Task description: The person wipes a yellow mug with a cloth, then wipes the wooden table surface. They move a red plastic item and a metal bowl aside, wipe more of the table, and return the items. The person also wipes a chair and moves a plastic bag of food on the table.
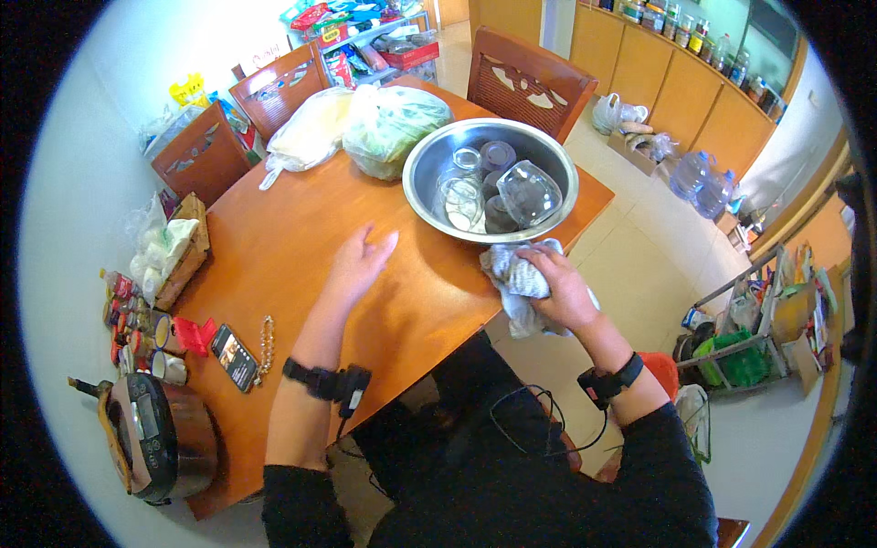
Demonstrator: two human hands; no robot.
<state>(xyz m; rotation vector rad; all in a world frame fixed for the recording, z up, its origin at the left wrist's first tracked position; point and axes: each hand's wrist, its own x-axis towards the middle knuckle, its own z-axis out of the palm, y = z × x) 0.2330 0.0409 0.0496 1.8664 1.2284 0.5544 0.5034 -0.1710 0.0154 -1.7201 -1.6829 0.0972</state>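
Observation:
My right hand (565, 288) grips a crumpled grey-white cloth (515, 270) at the table's right corner, just in front of a wide stainless steel basin (419, 205). Part of the cloth hangs past the table edge. Over the wooden table (274, 219), my left hand (361, 262) holds nothing, its thumb apart from the fingers. Inside the basin are a clear square-sided glass container (531, 194), a clear glass jar (460, 198) lying tilted, and several dark round lids or cups (497, 156). Both wrists wear black straps with small cabled devices.
Plastic bags, one with green vegetables (394, 127), lie at the table's far side. Along the left stand a rice cooker (161, 438), a smartphone (235, 357), a beaded bracelet (266, 346), mugs (168, 368) and a tissue box (185, 257). Wooden chairs (524, 82) surround the table.

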